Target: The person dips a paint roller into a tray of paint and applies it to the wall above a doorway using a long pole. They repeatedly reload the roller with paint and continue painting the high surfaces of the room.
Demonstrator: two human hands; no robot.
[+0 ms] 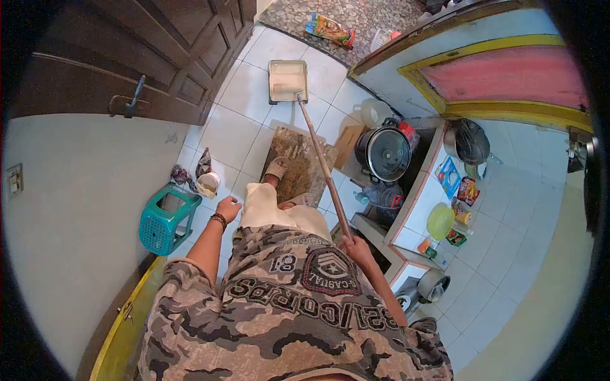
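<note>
My right hand (357, 249) is wrapped round the lower end of a long wooden pole (322, 162). The pole slants away from me over the floor, and its far end rests in a paint tray (275, 77) of cream-coloured paint. A paint roller (286, 92) appears to lie at that end, coated in the same colour, so its outline is hard to make out. At my left side, my left hand (229, 208) hangs with its fingers curled in and nothing visible in them. Near it stands a small white bucket (208, 185).
My feet are on a stained brown board (295, 174) on white tiles. At left are a teal plastic stool (166, 219) and a dark wooden door (184, 51). On the right, a large lidded pot (387, 154) stands beside a tiled counter holding a green bowl (440, 221) and packets.
</note>
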